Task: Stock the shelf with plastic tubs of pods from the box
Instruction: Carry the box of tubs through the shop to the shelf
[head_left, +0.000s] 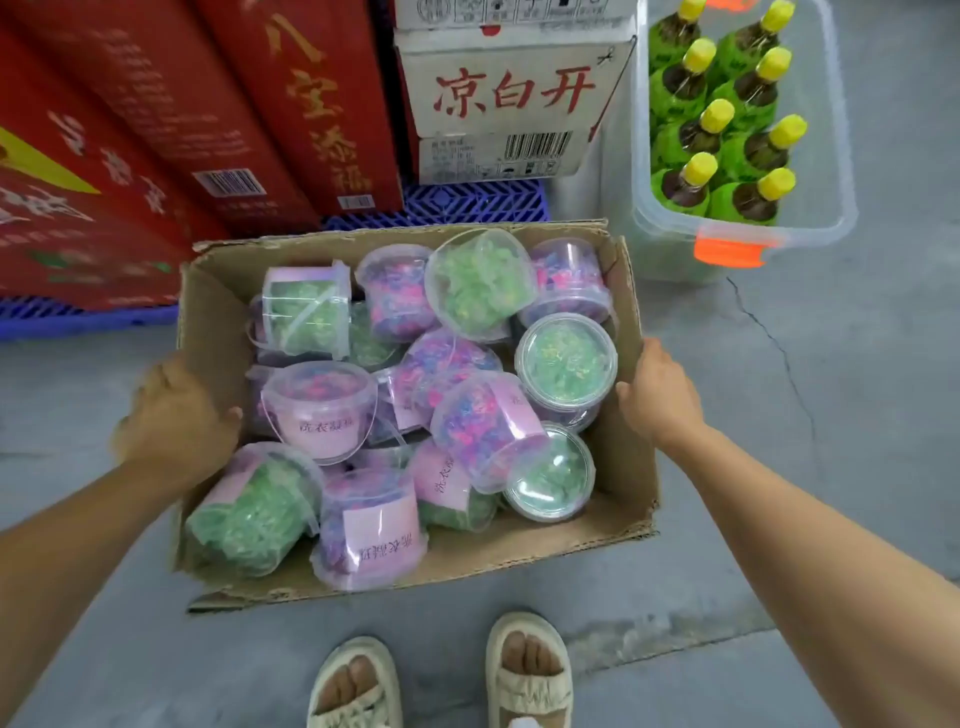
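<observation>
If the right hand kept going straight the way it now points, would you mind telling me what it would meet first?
The right hand already grips the right wall of the brown cardboard box. Pushed on leftward, it would probably meet the clear round tub of green pods just inside; depth is uncertain.

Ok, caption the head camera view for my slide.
Both hands, left and right, grip the cardboard box of pod tubs.
</observation>
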